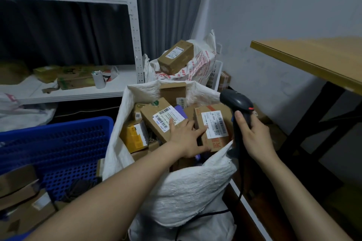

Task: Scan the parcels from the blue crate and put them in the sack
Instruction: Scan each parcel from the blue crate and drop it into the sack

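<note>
Closest to the camera, the blue crate [58, 139] sat on the left with a few brown parcels [21, 199] left in its near corner, so I'd say the job wasn't finished. They were cut off by the bottom edge, so no idea how many.

Next to it was the white sack [195, 191], its near rim folded down, probably to keep the mouth wide for dropping stuff in. A black cable ran down its front and out of sight.

The left hand [188, 139] reached over that rim with its fingers spread, lying across two boxes at the top of the pile. The thumb was on the label of the tilted parcel [156, 125] and a straight finger touched the J6 S04 parcel [215, 125]. My guess is it was settling that one into place by the sack's right edge. The lower fingers were hidden behind the hand, so I couldn't tell if they hooked under a box.

The right hand [252, 135] was wrapped around the scanner [238, 103] handle, thumb up the back, holding it just outside the sack's right rim. The nose pointed away from the labels, so it looked parked, not scanning. The trigger finger wasn't visible.

The sack looked pretty full. A yellow box [135, 135] was wedged near its left wall, and whatever was deeper was buried.

Behind it, another sack [199, 64] had a box [176, 56] on top. The shelf [78, 92] clutter on the left was too dim to read, and a table [313, 58] corner poked in on the right.
</note>
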